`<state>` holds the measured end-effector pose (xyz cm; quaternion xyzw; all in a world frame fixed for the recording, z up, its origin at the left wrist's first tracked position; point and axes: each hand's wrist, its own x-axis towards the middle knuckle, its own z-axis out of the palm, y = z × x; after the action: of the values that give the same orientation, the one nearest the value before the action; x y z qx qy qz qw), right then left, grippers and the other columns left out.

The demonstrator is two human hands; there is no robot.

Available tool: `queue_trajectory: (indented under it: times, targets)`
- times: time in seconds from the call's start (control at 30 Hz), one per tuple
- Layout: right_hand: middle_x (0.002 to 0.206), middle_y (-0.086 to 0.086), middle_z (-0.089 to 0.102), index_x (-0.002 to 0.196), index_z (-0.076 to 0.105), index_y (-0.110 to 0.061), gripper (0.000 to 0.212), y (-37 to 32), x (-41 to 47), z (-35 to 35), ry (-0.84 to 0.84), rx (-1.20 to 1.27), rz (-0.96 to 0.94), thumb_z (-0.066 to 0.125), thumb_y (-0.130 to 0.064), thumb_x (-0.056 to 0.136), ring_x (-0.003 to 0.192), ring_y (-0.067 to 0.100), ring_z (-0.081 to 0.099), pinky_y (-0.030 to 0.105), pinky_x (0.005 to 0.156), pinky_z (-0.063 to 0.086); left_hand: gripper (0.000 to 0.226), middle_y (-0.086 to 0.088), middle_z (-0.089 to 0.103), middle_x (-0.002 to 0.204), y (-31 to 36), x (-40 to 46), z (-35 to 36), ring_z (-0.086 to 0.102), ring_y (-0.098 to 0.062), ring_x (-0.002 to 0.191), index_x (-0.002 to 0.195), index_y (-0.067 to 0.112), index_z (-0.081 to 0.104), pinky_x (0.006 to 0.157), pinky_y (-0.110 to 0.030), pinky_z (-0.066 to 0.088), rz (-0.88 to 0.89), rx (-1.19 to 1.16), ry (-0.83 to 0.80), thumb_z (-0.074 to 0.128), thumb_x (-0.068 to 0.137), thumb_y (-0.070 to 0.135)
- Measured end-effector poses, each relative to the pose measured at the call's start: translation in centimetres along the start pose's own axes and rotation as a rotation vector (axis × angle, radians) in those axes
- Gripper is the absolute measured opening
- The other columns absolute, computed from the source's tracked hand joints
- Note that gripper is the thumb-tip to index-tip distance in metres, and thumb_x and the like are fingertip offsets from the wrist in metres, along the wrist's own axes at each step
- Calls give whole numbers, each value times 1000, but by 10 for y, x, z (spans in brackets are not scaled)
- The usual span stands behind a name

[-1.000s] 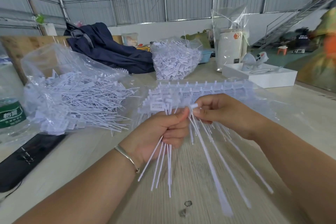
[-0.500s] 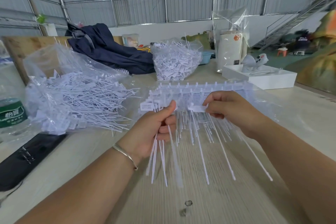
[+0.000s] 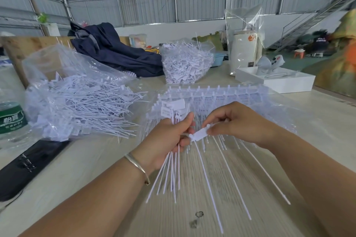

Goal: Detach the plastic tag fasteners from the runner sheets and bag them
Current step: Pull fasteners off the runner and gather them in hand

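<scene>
Since 0.5 s ago the right hand has dropped from the runner row toward the left hand, bringing 1 white tag fastener down with it — its flat head now lies tilted between the 2 hands. The right thumb and forefinger pinch that head at its right end; its long tail trails down over the wooden table. The left hand is curled round a bundle of detached fasteners, their tails fanning out below the palm and their heads sticking up above the thumb. Behind both hands lies the runner sheet inside clear plastic, flat on the table. To the left, an open clear bag holds loose fasteners, and farther back stands a second full bag — just beside a dark blue jacket
</scene>
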<state>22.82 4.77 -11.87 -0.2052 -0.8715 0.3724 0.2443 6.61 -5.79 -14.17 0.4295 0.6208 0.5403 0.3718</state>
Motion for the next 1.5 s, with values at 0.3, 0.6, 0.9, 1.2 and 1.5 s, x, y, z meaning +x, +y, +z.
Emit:
queue_trajectory:
  times: [0.3,0.6,0.9,1.2,1.5]
  targets:
    - [62,-4,48,84,77,-18,5,4,2,-5,46,31,-2,77,-16,80,61,11,44,19,61,34,25,6,36,55,-1,-1,-2,29,-8,43,68,19,60,39,-18,25,13,-80,-102,80,75,33]
    - [62,0,59,83,73,-12,23,7,0,-11,64,238,26,75,-33,73,57,9,52,16,57,42,25,8,28,48,5,-1,-10,23,-4,36,62,19,56,34,-15,22,-1,-269,-181,76,72,30]
    - [68,2,56,103,59,2,36,2,1,2,-164,559,-13,67,-23,79,60,13,45,22,60,38,19,4,27,59,4,-5,3,25,1,35,68,17,61,32,-12,24,7,-456,-426,71,79,28]
    - [62,5,46,78,75,-26,20,-2,3,-1,78,449,33,77,-34,61,52,12,37,19,49,31,14,4,57,69,9,0,-6,24,-3,35,76,15,59,33,-16,17,-25,-357,-90,69,78,23]
    - [61,7,46,86,80,-20,15,2,1,-9,28,297,93,74,-9,80,52,12,33,20,50,28,28,-1,34,49,6,2,-6,22,-13,40,61,11,53,43,-24,17,37,-72,0,72,79,19]
